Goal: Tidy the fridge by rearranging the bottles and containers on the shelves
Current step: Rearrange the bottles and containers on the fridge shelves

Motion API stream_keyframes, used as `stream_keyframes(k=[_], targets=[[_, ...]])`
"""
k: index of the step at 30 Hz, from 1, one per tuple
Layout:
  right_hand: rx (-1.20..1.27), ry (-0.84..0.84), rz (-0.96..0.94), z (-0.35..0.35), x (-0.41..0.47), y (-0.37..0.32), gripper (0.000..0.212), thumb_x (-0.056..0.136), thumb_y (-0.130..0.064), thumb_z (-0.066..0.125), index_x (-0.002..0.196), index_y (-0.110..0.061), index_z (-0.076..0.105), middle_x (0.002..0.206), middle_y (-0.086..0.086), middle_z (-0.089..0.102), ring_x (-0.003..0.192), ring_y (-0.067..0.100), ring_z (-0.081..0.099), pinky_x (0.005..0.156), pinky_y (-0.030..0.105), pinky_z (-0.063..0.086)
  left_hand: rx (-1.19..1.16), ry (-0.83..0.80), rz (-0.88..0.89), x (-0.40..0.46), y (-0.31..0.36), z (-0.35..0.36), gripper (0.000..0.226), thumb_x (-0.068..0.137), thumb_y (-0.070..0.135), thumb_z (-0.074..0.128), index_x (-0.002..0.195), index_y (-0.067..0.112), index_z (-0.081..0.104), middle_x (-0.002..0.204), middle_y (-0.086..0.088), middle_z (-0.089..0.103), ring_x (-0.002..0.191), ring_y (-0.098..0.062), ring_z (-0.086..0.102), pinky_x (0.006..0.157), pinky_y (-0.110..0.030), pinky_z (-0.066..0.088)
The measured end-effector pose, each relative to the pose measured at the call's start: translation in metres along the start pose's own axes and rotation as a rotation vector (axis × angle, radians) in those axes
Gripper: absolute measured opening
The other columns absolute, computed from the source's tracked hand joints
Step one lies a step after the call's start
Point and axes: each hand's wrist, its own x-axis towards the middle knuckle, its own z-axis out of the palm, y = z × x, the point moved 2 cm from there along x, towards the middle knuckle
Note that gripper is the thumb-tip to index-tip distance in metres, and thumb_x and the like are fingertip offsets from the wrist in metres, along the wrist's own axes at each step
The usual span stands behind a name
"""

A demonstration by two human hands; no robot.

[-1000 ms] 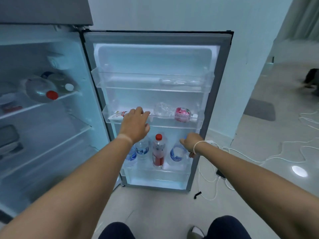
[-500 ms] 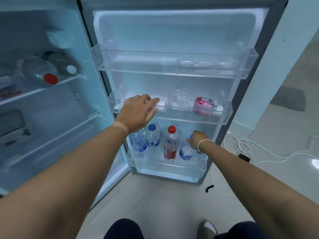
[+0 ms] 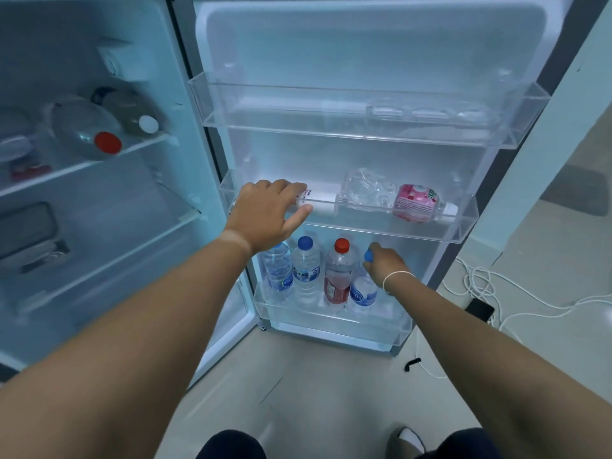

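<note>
The fridge door stands open with three clear racks. On the middle rack (image 3: 463,223) a white tube-shaped container (image 3: 319,201) lies on its side, and my left hand (image 3: 268,212) is wrapped around its left end. Beside it lies a clear bottle with a pink label (image 3: 397,198). In the bottom rack (image 3: 331,321) stand two blue-capped water bottles (image 3: 306,273), a red-capped bottle (image 3: 339,276) and another blue-capped bottle (image 3: 363,291). My right hand (image 3: 384,265) grips that last bottle at its cap.
The top door rack (image 3: 364,134) holds only an egg tray. Inside the fridge at left, two large bottles (image 3: 89,130) lie on a shelf, with a dark container (image 3: 25,230) below. White cables and a phone (image 3: 480,309) lie on the floor at right.
The view has moved closer to the door. My left hand has closed further round the white container. My right hand has settled on the blue cap in the bottom rack.
</note>
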Motion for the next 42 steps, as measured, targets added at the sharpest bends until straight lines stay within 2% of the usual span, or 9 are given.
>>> stream_keyframes(k=[3,10,17,21,25,28,33,38,42], targets=[[0.060,0.003,-0.007,-0.004,-0.002,0.001,0.036,0.096,-0.014,0.043,0.132,-0.006,0.040,0.122,0.024,0.054,0.088,0.031,0.048,0.074,0.035,0.044,-0.009,-0.004,-0.016,-0.001,0.002,-0.001,0.065,0.085,0.057,0.017,0.127,0.024,0.055,0.120,-0.001,0.066,0.101,-0.027,0.062,0.085,-0.037,0.040],[0.107,-0.012,-0.012,-0.013,-0.026,-0.003,0.060,0.092,-0.004,0.043,0.148,-0.017,0.024,0.143,0.018,0.043,0.124,0.036,0.050,0.097,0.036,0.045,0.002,-0.048,-0.035,-0.002,0.002,-0.003,0.072,0.082,0.060,0.010,0.132,0.026,0.050,0.128,0.001,0.061,0.108,-0.026,0.059,0.089,-0.039,0.040],[-0.147,0.033,-0.335,-0.054,-0.090,-0.017,0.031,0.093,-0.025,0.048,0.119,-0.017,0.063,0.121,0.011,0.065,0.103,0.028,0.062,0.087,0.033,0.050,-0.009,-0.125,-0.034,-0.002,0.008,-0.013,0.081,0.079,0.064,0.003,0.139,0.027,0.042,0.137,0.002,0.054,0.120,-0.025,0.053,0.098,-0.041,0.038],[-0.212,0.162,-0.522,-0.089,-0.125,-0.030,0.030,0.094,-0.030,0.048,0.115,-0.017,0.066,0.107,0.008,0.072,0.091,0.024,0.065,0.077,0.029,0.050,-0.007,-0.166,-0.064,-0.004,0.010,-0.016,0.053,0.097,0.052,0.025,0.142,0.027,0.038,0.143,0.001,0.049,0.125,-0.025,0.049,0.102,-0.042,0.035],[-0.156,0.393,-0.635,-0.116,-0.135,-0.034,0.028,0.094,-0.027,0.049,0.112,-0.014,0.067,0.103,0.006,0.071,0.094,0.022,0.063,0.080,0.030,0.048,0.000,-0.198,-0.080,-0.005,0.013,-0.019,0.052,0.098,0.050,0.026,0.144,0.028,0.034,0.145,0.002,0.046,0.127,-0.026,0.047,0.105,-0.042,0.033],[-0.163,0.511,-0.550,-0.128,-0.118,-0.034,0.031,0.092,-0.025,0.050,0.118,-0.014,0.063,0.111,0.008,0.065,0.106,0.025,0.056,0.088,0.032,0.044,-0.026,-0.232,-0.090,-0.005,0.011,-0.020,0.052,0.098,0.051,0.026,0.145,0.030,0.032,0.148,0.004,0.043,0.129,-0.027,0.045,0.106,-0.043,0.031],[0.006,0.360,-0.204,-0.133,-0.081,-0.028,0.048,0.085,-0.032,0.061,0.129,-0.015,0.054,0.129,0.014,0.052,0.117,0.033,0.051,0.100,0.036,0.043,-0.033,-0.245,-0.086,-0.006,0.009,-0.021,0.051,0.098,0.051,0.026,0.145,0.031,0.032,0.148,0.005,0.042,0.129,-0.026,0.044,0.106,-0.043,0.030],[0.144,0.148,-0.023,-0.138,-0.063,-0.029,0.062,0.076,-0.031,0.070,0.131,-0.014,0.049,0.123,0.013,0.059,0.105,0.031,0.061,0.095,0.038,0.052,-0.036,-0.241,-0.083,-0.007,0.009,-0.022,0.051,0.098,0.051,0.026,0.144,0.031,0.032,0.148,0.004,0.042,0.129,-0.027,0.044,0.106,-0.043,0.030],[0.181,0.119,0.000,-0.135,-0.058,-0.026,0.051,0.076,-0.029,0.070,0.121,-0.010,0.054,0.110,0.012,0.066,0.093,0.028,0.065,0.090,0.034,0.054,-0.023,-0.246,-0.086,-0.006,0.008,-0.021,0.051,0.098,0.051,0.025,0.145,0.031,0.031,0.149,0.004,0.041,0.130,-0.026,0.043,0.106,-0.042,0.030]])
